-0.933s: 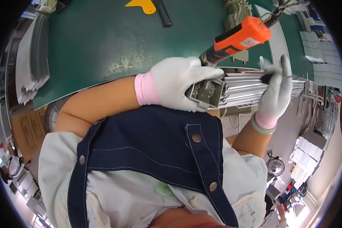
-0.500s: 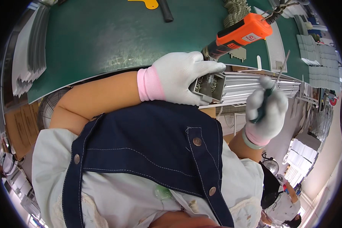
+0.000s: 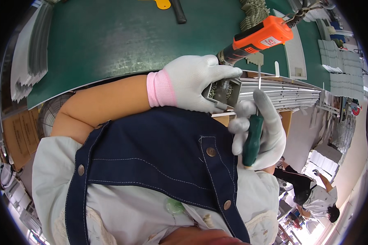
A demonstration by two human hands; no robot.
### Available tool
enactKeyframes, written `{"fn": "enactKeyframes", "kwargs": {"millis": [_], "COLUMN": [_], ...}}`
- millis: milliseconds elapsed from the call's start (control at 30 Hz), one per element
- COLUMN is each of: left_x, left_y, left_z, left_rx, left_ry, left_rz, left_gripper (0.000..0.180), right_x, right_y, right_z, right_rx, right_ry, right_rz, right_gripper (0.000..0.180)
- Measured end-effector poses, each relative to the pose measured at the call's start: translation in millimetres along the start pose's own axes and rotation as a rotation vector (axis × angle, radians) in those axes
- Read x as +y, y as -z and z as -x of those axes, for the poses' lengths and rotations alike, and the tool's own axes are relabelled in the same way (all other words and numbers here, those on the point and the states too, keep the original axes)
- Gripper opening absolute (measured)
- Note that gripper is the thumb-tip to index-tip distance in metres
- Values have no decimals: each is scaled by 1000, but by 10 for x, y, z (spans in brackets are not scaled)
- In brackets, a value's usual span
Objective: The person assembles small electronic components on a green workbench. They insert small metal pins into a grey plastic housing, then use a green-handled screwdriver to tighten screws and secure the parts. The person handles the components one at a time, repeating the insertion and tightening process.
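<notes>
My left hand (image 3: 194, 83), in a white glove with a pink cuff, is closed around a small grey box (image 3: 233, 98) at the bench's near edge. Small screws (image 3: 214, 90) lie in the box's compartments. Against the back of that hand rests the lower end of an orange and black electric screwdriver (image 3: 259, 38); its tip is hidden. My right hand (image 3: 268, 134), gloved too, is wrapped round the dark green handle of a hand screwdriver (image 3: 253, 141), just right of the box. The thin metal shaft points away from me, up toward the bench edge.
A green bench top (image 3: 122, 36) spans the far side. On it are a black handle (image 3: 178, 11), a yellow tool (image 3: 163, 4), a stack of grey-beige plates (image 3: 255, 14) and white panels (image 3: 28, 57). Long metal strips (image 3: 290, 94) lie below its edge. Another person (image 3: 315, 198) stands at lower right.
My right hand has moved left and toward me, turning the screwdriver so its shaft is nearly straight away from me. The left hand and box stay put. The other person has shifted.
</notes>
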State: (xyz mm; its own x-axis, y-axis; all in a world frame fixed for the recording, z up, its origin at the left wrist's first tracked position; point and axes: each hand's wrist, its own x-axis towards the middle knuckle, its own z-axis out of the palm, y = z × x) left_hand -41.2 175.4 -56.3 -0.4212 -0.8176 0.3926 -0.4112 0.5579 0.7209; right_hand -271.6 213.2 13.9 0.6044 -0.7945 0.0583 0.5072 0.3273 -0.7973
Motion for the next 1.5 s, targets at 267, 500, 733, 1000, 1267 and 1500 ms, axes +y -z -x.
{"fn": "enactKeyframes", "kwargs": {"millis": [267, 500, 733, 1000, 1267, 1500], "left_x": [25, 28, 82, 85, 37, 152], "left_y": [10, -20, -32, -41, 0, 142], "left_z": [-16, 4, 10, 21, -8, -45], "left_rx": [3, 36, 42, 31, 47, 81], "left_ry": [-4, -28, -25, -35, 4, -63], "left_rz": [21, -23, -26, -13, -5, -17], "left_gripper": [79, 78, 75, 75, 76, 77], "right_x": [18, -127, -222, -284, -426, -319], "right_y": [135, 43, -38, -160, -43, 54], "right_z": [-86, -194, -371, -447, -278, -329], "right_rx": [98, 168, 27, -48, 208, 135], "right_ry": [333, 244, 110, 398, 397, 250], "right_rz": [558, 1181, 1274, 1536, 1103, 1003], "right_gripper": [45, 18, 7, 7, 25, 25]}}
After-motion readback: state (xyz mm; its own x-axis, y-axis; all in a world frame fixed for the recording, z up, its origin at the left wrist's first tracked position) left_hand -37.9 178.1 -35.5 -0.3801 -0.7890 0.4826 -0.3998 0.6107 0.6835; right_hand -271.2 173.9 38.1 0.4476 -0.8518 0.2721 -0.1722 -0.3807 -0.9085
